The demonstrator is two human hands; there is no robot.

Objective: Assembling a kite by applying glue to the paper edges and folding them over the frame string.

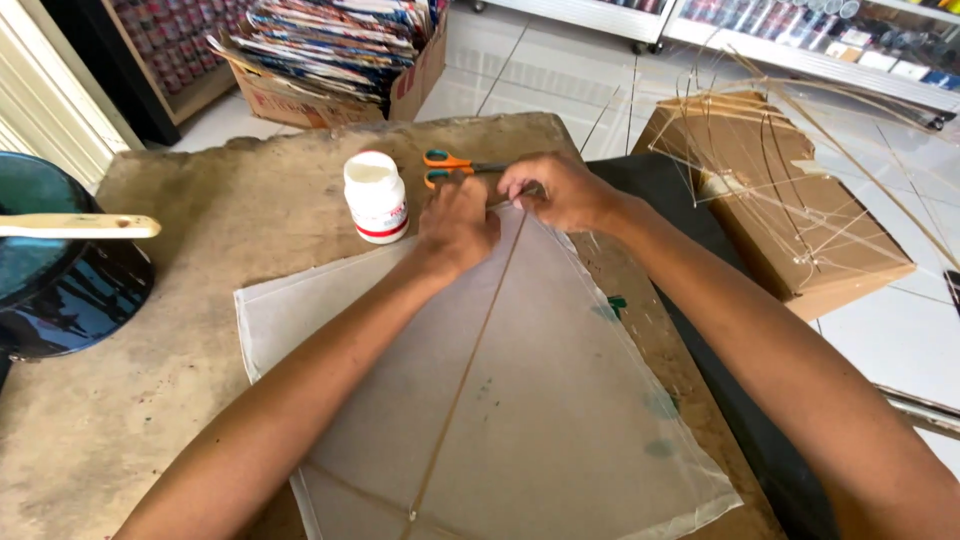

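A translucent white paper kite [560, 400] with a thin bamboo spine lies flat on a worn brown table [150, 400]. My left hand [455, 228] presses down on the kite's far tip, fingers closed on the paper. My right hand [555, 190] pinches the same tip from the right, touching the paper edge. Just beyond the hands lie orange-handled scissors [445, 167]. A white glue bottle with a red band [376, 196] stands upright left of my left hand.
A dark round pan [50, 270] with a pale flat stick [80, 226] across it sits at the table's left edge. A cardboard box [790, 210] carrying bare bamboo kite frames stands at the right. Another box of colourful paper stacks [330, 50] is on the floor beyond.
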